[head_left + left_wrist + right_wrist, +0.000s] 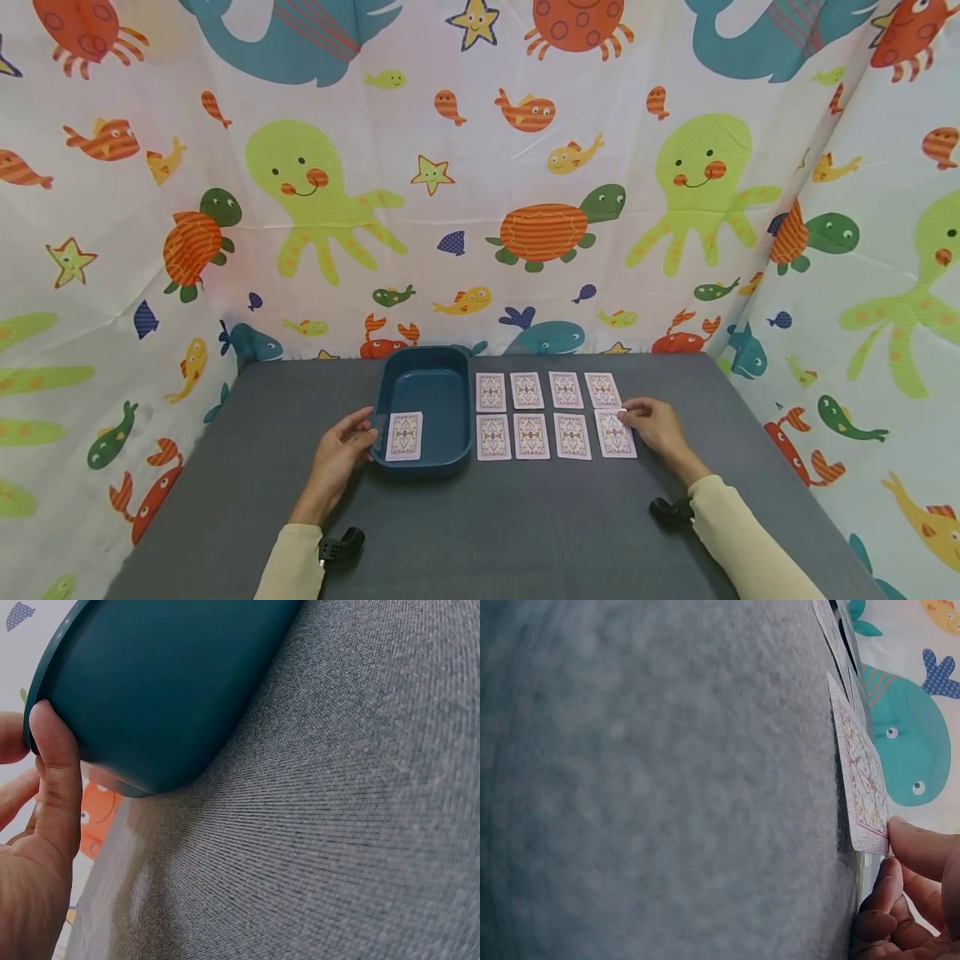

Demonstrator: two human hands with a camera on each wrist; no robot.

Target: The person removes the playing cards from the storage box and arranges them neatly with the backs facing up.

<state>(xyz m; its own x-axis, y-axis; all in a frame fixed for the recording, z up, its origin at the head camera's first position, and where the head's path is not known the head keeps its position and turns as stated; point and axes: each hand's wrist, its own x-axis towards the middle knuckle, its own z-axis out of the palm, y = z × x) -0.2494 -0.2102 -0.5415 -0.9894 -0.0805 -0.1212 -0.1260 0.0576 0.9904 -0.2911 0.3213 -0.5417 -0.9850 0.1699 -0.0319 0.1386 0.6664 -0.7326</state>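
My left hand (337, 454) grips the left rim of a dark teal plastic tray (446, 408). In the left wrist view the thumb (58, 761) lies against the tray's outer wall, with fingers at the rim. One patterned playing card (403, 437) lies back up in the tray's near left part. My right hand (660, 425) is at the right end of the near row of cards. It pinches the edge of the last playing card (615, 435) between thumb and finger; in the right wrist view this card (861, 769) slants, its near end raised off the cloth.
Right of the tray, several more face-down cards (531, 437) lie in two rows, near and far. Grey cloth (510, 525) covers the table. A white curtain (465, 225) printed with sea animals hangs behind and at both sides.
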